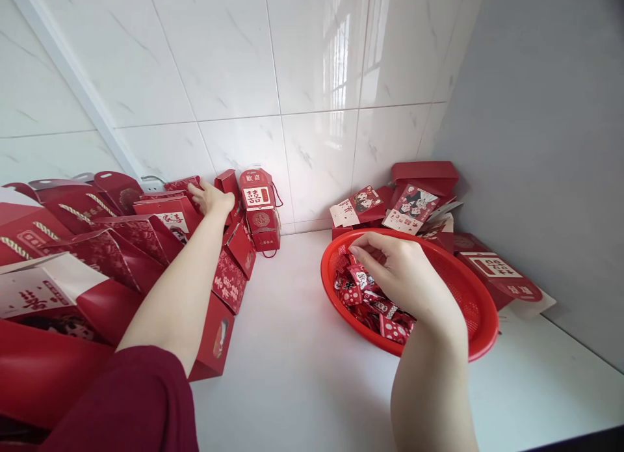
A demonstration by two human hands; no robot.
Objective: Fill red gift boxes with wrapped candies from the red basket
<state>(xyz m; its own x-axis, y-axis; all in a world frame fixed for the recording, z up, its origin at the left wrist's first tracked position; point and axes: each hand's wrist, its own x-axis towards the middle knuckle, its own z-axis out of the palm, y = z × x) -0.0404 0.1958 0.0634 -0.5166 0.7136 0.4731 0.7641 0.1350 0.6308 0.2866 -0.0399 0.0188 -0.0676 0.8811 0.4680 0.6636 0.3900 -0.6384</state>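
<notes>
My left hand reaches to the back left among red gift boxes, its fingers stretched apart at the top of a red box. Nothing shows in its grasp. Over the red plastic basket, my right hand is bent down with thumb and fingers drawn together. Whatever lies between those fingertips is hidden. Small red wrapped candies are piled on the basket's left side, just below this hand.
Red boxes and bags with rope handles crowd the left side. A tall red box stands by the tiled wall. More boxes lean behind the basket, and a flattish one lies against the grey panel.
</notes>
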